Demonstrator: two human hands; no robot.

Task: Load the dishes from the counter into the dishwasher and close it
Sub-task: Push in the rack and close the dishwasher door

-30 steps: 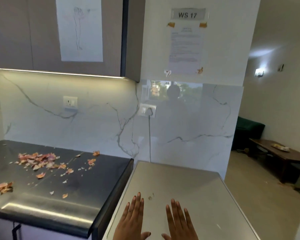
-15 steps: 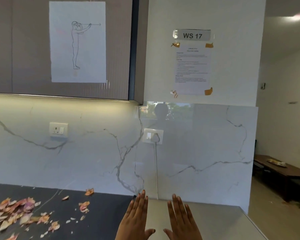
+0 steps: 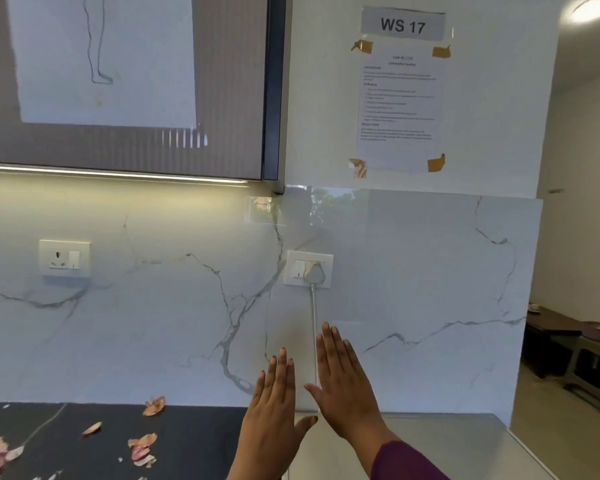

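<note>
Your gaze has lifted from the grey appliance top [image 3: 465, 445] to the marble wall [image 3: 153, 341]. Your left hand [image 3: 274, 410] and right hand [image 3: 347, 393] rise flat, fingers straight, empty. The dark counter [image 3: 194, 445] shows only peels [image 3: 142, 445], no dishes; loading seems unstarted.
</note>
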